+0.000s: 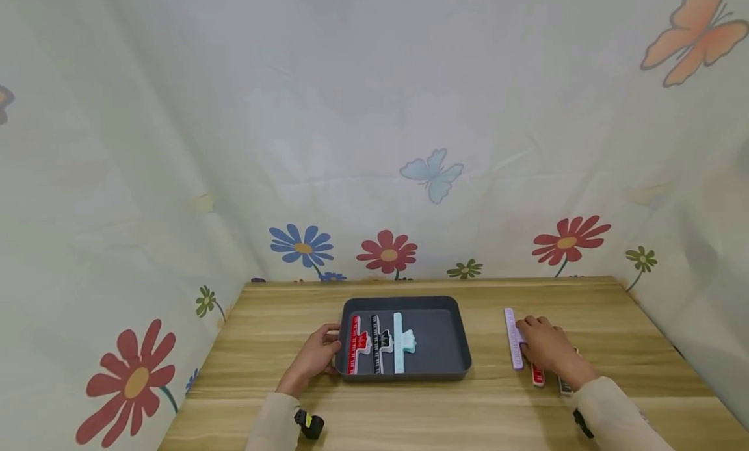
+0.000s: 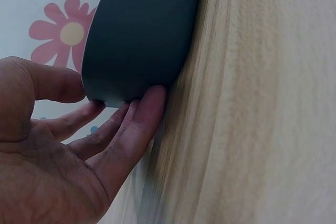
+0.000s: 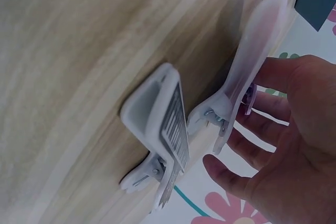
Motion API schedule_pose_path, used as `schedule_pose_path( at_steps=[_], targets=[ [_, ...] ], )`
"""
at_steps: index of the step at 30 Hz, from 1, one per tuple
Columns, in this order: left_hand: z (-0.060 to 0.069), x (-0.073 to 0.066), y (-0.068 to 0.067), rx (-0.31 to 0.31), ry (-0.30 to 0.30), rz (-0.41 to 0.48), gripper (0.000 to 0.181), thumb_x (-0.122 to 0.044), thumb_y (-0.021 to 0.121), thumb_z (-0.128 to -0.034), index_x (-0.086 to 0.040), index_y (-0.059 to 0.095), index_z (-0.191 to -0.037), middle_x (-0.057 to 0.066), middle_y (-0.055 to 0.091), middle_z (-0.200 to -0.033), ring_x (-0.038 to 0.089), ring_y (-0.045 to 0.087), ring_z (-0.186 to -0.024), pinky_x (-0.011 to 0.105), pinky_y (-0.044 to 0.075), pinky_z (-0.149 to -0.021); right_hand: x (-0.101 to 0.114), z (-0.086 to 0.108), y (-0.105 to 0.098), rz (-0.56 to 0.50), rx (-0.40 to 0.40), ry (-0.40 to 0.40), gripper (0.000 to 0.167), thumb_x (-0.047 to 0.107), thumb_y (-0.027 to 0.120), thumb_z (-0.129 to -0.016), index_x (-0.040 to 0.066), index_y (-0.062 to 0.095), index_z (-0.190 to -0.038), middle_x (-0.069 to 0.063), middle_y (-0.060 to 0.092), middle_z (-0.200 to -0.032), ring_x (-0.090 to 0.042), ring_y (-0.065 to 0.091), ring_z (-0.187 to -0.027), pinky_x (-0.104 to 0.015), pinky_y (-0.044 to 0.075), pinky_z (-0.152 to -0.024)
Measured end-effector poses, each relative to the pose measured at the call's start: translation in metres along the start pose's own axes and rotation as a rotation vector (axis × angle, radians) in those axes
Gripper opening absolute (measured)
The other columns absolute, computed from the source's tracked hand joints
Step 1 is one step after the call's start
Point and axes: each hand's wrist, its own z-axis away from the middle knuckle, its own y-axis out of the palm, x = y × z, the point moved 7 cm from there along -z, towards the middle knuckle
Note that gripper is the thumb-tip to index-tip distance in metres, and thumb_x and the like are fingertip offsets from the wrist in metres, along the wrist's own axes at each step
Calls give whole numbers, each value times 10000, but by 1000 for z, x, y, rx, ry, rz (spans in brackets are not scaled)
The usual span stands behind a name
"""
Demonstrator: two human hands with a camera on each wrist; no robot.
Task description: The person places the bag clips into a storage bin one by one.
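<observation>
The tray [image 1: 409,377], dark grey and oblong with rounded corners, is set flat, its left wall held by the left hand [image 1: 315,355]. Three long-jawed clips are laid in it, side by side and lengthwise from far to near: a red clip [image 1: 354,348] nearest the left wall, a black clip [image 1: 376,351], then an aqua clip [image 1: 399,347]. Right of the tray, a purple clip [image 1: 513,342] is gripped by the right hand [image 1: 549,346]. Farther right of the tray, a second red clip [image 1: 538,377] and a second black clip [image 1: 564,387] are partly hidden by that hand.
</observation>
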Motion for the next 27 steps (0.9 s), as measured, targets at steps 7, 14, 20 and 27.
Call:
schedule_pose_path(
  at_steps=[7, 14, 20, 27],
  targets=[
    [-1, -1, -1, 4, -3, 5, 454, -77, 487, -987, -43, 430, -1436, 289, 537, -1339, 241, 663, -923, 396, 603, -598, -1, -1, -1, 15, -10, -7, 376, 123, 698, -868, -18, 616, -1207, -193, 623, -1150, -434, 558, -1102, -655, 497, -801],
    [0, 1, 0, 17, -13, 9, 466, -89, 490, -989, -43, 415, -1446, 294, 521, -1357, 243, 663, -924, 402, 601, -605, 2, 1, -2, 12, -9, -8, 353, 131, 685, -889, -2, 613, -1207, -190, 621, -1158, -429, 556, -1104, -665, 486, -790],
    [-2, -2, 0, 10, -6, 18, 460, -90, 491, -992, -50, 422, -1445, 295, 519, -1361, 250, 668, -927, 400, 601, -602, -2, -3, 0, -3, -13, 1, 390, 165, 681, -895, -4, 600, -1236, -205, 616, -1199, -446, 547, -1132, -683, 457, -823],
    [-2, 1, 0, 12, -11, 14, 462, -94, 485, -990, -39, 414, -1443, 292, 521, -1356, 232, 666, -915, 388, 601, -598, 1, -1, 1, -17, -2, -1, 407, 174, 673, -902, -10, 587, -1255, -214, 614, -1206, -456, 558, -1127, -675, 465, -830]
  ],
)
